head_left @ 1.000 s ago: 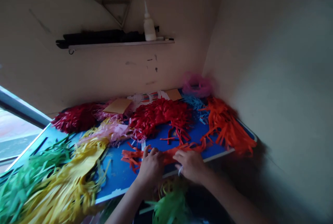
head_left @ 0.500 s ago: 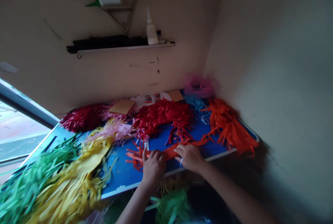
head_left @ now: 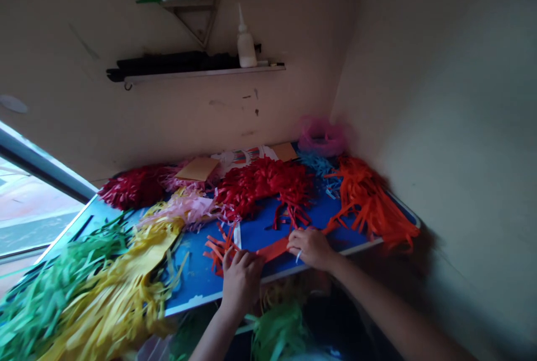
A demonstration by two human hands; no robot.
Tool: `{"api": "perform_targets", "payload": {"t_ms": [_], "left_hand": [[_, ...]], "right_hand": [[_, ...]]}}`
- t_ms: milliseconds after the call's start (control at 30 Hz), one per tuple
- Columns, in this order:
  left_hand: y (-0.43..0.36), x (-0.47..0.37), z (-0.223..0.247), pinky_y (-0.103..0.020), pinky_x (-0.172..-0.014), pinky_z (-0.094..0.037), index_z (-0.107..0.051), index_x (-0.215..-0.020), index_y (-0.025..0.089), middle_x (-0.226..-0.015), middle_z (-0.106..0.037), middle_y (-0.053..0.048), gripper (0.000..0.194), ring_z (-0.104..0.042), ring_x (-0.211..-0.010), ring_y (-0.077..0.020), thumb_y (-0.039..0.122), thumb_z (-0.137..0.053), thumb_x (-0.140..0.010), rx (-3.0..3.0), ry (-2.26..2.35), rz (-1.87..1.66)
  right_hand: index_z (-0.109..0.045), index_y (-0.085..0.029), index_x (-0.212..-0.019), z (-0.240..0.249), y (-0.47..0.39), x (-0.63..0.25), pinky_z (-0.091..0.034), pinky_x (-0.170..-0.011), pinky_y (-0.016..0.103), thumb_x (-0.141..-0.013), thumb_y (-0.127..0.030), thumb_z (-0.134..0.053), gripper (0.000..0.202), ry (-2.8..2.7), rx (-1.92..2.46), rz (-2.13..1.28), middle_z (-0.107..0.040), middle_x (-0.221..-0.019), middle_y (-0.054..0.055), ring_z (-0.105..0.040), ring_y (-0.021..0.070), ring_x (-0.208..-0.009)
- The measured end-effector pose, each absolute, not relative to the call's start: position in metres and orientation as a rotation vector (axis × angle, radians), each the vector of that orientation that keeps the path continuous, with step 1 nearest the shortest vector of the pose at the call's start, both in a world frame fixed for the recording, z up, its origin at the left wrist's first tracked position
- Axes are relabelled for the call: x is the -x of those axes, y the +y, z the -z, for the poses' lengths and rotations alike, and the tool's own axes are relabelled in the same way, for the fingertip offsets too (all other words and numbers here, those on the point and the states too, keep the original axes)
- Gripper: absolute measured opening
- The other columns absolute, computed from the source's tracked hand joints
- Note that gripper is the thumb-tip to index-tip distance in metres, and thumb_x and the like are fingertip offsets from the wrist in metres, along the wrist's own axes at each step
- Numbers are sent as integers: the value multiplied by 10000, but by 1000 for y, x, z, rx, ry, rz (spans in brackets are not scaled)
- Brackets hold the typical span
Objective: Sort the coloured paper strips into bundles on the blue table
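Observation:
A flat orange strip (head_left: pixel 274 249) with fringed ends lies near the front edge of the blue table (head_left: pixel 255 233). My left hand (head_left: pixel 242 276) is closed on its left part, beside the cut fringes. Its right part is held by my right hand (head_left: pixel 311 248), which wears a ring and has its fingers bent over the strip. Between the two hands the strip looks flat and taut. From my right hand it runs on toward a pile of orange fringe (head_left: pixel 367 201) at the table's right end. My fingertips are partly hidden.
Red fringe (head_left: pixel 264 184) lies behind the hands, with yellow (head_left: pixel 126 288) and green fringe (head_left: pixel 62 271) at the left. A brown card (head_left: pixel 198 169) rests on pink fringe. Above, a wall shelf (head_left: pixel 205 74) bears a white bottle (head_left: pixel 246 47). More green fringe hangs below the table edge.
My right hand has moved slightly right along the strip, and my left hand slightly left and down. More of the orange strip shows between them.

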State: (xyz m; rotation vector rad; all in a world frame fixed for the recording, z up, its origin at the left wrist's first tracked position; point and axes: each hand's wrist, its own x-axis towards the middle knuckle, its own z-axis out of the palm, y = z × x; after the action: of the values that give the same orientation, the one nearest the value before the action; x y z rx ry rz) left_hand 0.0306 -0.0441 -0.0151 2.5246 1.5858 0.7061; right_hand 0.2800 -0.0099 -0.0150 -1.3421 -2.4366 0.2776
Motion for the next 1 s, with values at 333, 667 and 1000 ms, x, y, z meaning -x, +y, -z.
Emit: {"api": "perform_targets", "payload": {"t_ms": [333,667,1000], "left_hand": [[-35,-40,13,-458,-915,-332,-688,-696,222,-770,-699,-37,296,-595,-880,-248,315,-517,-919,-2351,1957,-588],[-33,-41,7,-519,-1042,-253,-726,-906,302,-985,-715,-42,153,-564,-1057,-269,233,-593,-876,-2507,1902,-551],[-32,-48,9,-550,-1145,-157,-715,-852,270,-913,-710,-15,114,-570,-1057,-265,213,-622,-821,-2700,1620,-785]], "right_hand": [[-681,-211,-726,19,4,-263,-305,-576,255,-870,-390,-639,234,-2258,1675,-283,-684,-800,-9,-617,133,-684],[-683,-217,-994,1,0,-261,-358,-633,267,-885,-355,-627,185,-2324,1715,-217,-683,-1017,51,-643,179,-806],[-722,-224,-870,-3,-3,-257,-396,-625,255,-930,-269,-575,164,-2609,1393,-165,-714,-889,15,-651,159,-767]]}}
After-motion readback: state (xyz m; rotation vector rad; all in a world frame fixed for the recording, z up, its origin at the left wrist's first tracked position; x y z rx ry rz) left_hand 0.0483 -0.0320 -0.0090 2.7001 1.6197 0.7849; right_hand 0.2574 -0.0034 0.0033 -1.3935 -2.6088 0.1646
